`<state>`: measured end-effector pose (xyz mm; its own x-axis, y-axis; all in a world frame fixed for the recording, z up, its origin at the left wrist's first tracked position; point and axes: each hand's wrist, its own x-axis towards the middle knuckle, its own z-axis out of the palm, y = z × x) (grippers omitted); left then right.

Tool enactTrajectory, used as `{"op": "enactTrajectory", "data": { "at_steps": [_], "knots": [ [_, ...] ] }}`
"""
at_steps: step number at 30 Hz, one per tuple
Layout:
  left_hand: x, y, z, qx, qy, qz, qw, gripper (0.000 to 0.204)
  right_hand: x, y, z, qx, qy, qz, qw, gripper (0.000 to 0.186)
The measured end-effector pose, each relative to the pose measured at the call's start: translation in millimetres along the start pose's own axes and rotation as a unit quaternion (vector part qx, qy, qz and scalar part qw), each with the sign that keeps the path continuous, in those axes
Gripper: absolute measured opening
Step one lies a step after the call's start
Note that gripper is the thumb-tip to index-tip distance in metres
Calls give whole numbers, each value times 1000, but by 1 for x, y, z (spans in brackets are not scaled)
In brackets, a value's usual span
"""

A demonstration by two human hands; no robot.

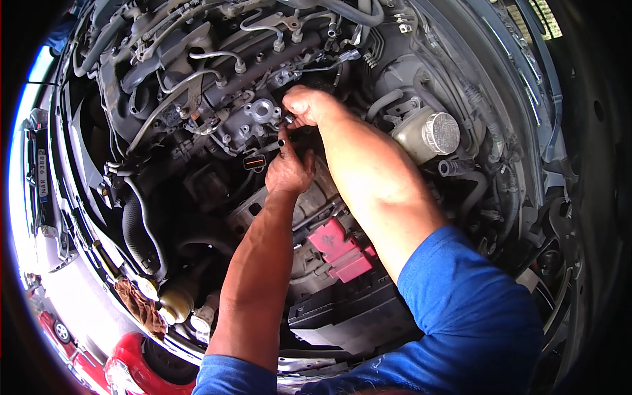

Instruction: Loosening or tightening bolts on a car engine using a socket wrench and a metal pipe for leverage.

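Observation:
Both my hands meet over the engine, beside a round grey metal housing (263, 110) with an opening in its top. My right hand (308, 105) is closed with its fingertips pinched round a small shiny metal fitting (289, 120). Just below it, my left hand (289, 170) points upward, thumb and a fingertip close together near the same fitting. What the left fingertips hold, if anything, is hidden. A black rectangular connector (254, 162) with an orange inner edge lies to the left of the left hand.
Metal fuel lines (220, 56) and hoses cross the engine top. A reservoir with a ribbed cap (441, 133) stands right of my right forearm. A red plastic cover (339, 249) and a black box (349, 316) lie between my arms. A brown rag (139, 306) hangs at the left edge.

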<state>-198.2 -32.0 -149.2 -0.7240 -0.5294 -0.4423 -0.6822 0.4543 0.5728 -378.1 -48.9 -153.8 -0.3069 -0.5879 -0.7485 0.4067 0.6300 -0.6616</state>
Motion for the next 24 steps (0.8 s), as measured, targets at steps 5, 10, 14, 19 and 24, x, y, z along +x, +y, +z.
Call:
{"op": "enactTrajectory", "data": {
  "at_steps": [5, 10, 14, 19, 24],
  "knots": [
    [3, 1, 2, -2, 9, -10, 1000, 92, 4, 7, -1, 39, -12, -5, 999, 21],
    [2, 2, 0, -8, 4, 2, 1000, 92, 3, 17, 1, 87, 30, -38, 995, 21],
    [1, 5, -1, -8, 5, -9, 1000, 93, 0, 18, 2, 104, 49, -39, 993, 22],
    [2, 5, 0, 6, 2, -15, 1000, 92, -1, 17, 3, 65, 46, -44, 996, 30],
    [2, 3, 4, 9, -3, -13, 1000, 93, -5, 22, 8, 64, 80, -59, 993, 45]
  ]
}}
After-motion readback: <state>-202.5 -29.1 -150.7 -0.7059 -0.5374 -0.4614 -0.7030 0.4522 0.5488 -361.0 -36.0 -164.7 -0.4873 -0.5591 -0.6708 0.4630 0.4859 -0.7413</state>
